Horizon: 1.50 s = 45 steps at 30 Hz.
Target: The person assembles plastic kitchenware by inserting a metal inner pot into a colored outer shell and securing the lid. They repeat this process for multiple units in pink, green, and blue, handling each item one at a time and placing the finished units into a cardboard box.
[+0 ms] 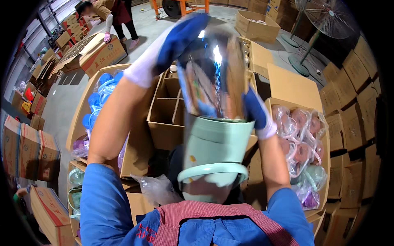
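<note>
Hands in blue-and-white gloves, left hand [174, 43] and right hand [256, 112], fingers closed around a shiny steel pot [213, 106] with mint-green base, held near above a divided carton [166, 115].

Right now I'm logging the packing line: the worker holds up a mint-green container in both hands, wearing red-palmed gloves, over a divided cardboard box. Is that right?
Not quite: the gloves are blue-palmed with white cuffs, not red. The head view shows the left hand and the right hand gripping the mint-green container with its shiny upper part, above the divided cardboard box.
</note>
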Each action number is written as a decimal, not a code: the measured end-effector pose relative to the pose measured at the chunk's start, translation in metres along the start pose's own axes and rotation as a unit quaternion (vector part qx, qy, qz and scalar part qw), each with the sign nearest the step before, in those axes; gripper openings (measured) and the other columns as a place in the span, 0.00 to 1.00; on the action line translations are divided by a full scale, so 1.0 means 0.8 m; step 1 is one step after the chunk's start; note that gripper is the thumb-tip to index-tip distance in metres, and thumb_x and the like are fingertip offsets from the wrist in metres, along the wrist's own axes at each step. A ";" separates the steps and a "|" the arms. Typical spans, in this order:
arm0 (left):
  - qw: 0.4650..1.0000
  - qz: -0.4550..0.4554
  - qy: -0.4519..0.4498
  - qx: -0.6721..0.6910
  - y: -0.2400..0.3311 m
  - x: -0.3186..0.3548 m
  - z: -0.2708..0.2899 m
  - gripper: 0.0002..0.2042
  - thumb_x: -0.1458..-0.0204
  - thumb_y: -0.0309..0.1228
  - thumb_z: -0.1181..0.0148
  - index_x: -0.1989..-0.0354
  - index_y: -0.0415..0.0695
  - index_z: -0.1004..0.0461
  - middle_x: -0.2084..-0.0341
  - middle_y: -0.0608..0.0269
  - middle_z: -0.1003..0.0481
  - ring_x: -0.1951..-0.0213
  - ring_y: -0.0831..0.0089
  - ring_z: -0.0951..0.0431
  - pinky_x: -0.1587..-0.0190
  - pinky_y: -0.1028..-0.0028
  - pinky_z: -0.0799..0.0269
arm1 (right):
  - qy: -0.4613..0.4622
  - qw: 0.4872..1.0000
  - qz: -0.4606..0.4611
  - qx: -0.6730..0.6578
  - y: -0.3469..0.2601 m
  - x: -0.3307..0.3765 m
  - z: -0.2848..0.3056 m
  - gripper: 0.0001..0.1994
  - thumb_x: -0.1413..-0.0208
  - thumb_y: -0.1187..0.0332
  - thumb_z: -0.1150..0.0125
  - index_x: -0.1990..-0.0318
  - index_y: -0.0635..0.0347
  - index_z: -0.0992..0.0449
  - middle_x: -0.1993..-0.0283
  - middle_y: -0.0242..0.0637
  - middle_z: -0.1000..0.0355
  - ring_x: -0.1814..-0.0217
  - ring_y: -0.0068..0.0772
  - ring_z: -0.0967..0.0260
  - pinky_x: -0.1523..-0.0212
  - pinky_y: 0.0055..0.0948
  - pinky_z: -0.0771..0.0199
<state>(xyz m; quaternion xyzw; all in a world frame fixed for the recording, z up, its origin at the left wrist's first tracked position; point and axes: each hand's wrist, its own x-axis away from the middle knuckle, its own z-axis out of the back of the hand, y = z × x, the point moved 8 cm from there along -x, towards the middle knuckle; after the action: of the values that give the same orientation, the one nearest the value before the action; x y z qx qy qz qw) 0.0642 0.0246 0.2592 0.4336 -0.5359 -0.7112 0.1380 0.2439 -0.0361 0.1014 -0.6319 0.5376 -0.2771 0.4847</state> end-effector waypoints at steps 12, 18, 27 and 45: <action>0.838 0.190 -0.371 -0.353 -0.114 0.041 -0.114 0.29 0.52 0.41 0.31 0.42 0.44 0.29 0.60 0.50 0.21 0.57 0.57 0.19 0.51 0.67 0.27 | 0.250 0.966 0.044 -0.052 0.098 -0.069 0.155 0.42 0.36 0.34 0.66 0.33 0.68 0.43 0.34 0.45 0.36 0.36 0.38 0.34 0.34 0.36 0.41; 0.957 0.219 0.190 -0.005 -0.299 0.022 0.062 0.24 0.40 0.43 0.44 0.40 0.43 0.31 0.52 0.64 0.25 0.48 0.75 0.28 0.45 0.72 0.34 | 0.072 0.630 -0.109 0.765 0.253 -0.215 0.255 0.31 0.48 0.54 0.39 0.35 0.38 0.36 0.40 0.53 0.36 0.36 0.58 0.41 0.36 0.48 0.39; 0.983 0.064 0.171 0.015 -0.189 0.028 0.074 0.24 0.46 0.34 0.39 0.44 0.33 0.31 0.56 0.56 0.22 0.54 0.71 0.22 0.50 0.70 0.26 | 0.226 0.955 0.109 0.161 -0.011 -0.089 0.128 0.35 0.31 0.43 0.72 0.42 0.69 0.30 0.56 0.42 0.24 0.51 0.32 0.28 0.43 0.35 0.32; 0.951 -0.049 -0.165 -0.256 -0.065 0.099 -0.082 0.15 0.50 0.31 0.40 0.54 0.40 0.21 0.57 0.45 0.21 0.55 0.48 0.21 0.51 0.61 0.25 | 0.069 0.881 0.286 0.371 -0.046 0.058 -0.039 0.23 0.30 0.58 0.64 0.67 0.66 0.26 0.64 0.52 0.23 0.57 0.46 0.26 0.46 0.45 0.30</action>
<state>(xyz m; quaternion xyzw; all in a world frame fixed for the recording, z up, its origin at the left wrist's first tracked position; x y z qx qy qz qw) 0.0820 -0.0498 0.1730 0.2863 -0.3297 -0.8917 0.1194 0.2443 -0.0918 0.1388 -0.2041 0.5849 -0.3483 0.7035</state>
